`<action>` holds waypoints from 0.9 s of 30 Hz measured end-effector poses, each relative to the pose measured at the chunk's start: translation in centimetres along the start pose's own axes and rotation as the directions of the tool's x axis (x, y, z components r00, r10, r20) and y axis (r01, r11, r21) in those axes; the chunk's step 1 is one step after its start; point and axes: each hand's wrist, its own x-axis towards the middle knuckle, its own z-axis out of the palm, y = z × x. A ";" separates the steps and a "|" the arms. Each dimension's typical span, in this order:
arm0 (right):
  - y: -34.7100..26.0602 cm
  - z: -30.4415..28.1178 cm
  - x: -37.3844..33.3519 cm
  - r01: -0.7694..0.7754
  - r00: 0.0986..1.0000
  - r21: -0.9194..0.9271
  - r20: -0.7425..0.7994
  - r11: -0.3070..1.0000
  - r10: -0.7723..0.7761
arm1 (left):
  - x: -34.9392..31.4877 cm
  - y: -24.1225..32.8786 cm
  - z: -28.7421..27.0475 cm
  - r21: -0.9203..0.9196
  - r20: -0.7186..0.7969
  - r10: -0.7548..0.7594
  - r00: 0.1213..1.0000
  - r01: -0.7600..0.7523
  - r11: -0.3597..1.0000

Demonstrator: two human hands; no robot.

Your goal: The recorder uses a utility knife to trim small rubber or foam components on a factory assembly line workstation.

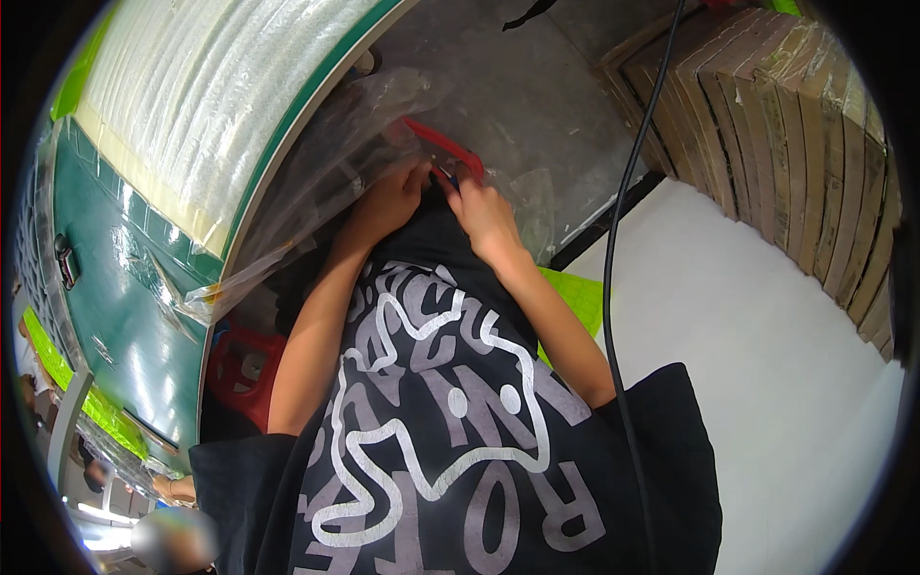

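Both my hands meet low in front of my lap. My left hand [391,199] is closed, its thumb and fingers pinched together beside crumpled clear plastic film [369,120]; what they pinch is too small to make out. Close to its right, my right hand [482,216] is closed at the end of a red, bent, narrow piece [446,144], whose kind I cannot tell. A small dark-blue bit shows between the two hands. The film spreads from the hands toward the table edge on the left.
A green-topped table [134,259] curves along my left, with a stack of white foam sheets [230,86] on it. A red plastic stool [244,374] stands below. Brown boards [767,115] lean at the far right beside a white panel [719,335]. A black cable [623,211] hangs near my right arm.
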 end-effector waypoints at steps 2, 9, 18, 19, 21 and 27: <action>0.2 0.0 -0.2 0.008 1.000 -0.003 -0.023 1.000 -0.008 | 0.1 -0.3 0.0 0.015 0.081 -0.017 0.997 0.016 1.000; 0.2 -0.1 -0.2 -0.031 0.999 0.036 0.032 0.999 0.030 | 0.2 0.2 -0.6 -0.075 0.058 0.003 0.998 0.001 0.997; 0.5 0.1 -1.1 0.022 0.999 0.032 -0.038 0.999 -0.021 | -0.1 0.5 -0.8 -0.044 0.105 -0.026 0.994 0.031 0.999; 0.5 0.2 -1.2 0.030 0.999 0.039 -0.043 0.999 -0.028 | 0.1 0.5 -0.9 -0.047 0.120 -0.024 0.993 0.030 0.998; 0.7 0.3 -1.4 0.032 0.999 0.041 -0.040 0.999 -0.030 | 0.1 0.5 -1.0 -0.049 0.135 -0.022 0.991 0.029 0.998; 0.7 0.0 -0.8 0.000 1.000 0.086 0.015 0.996 -0.002 | 0.3 1.4 -1.4 -0.011 0.149 -0.012 0.989 0.014 1.000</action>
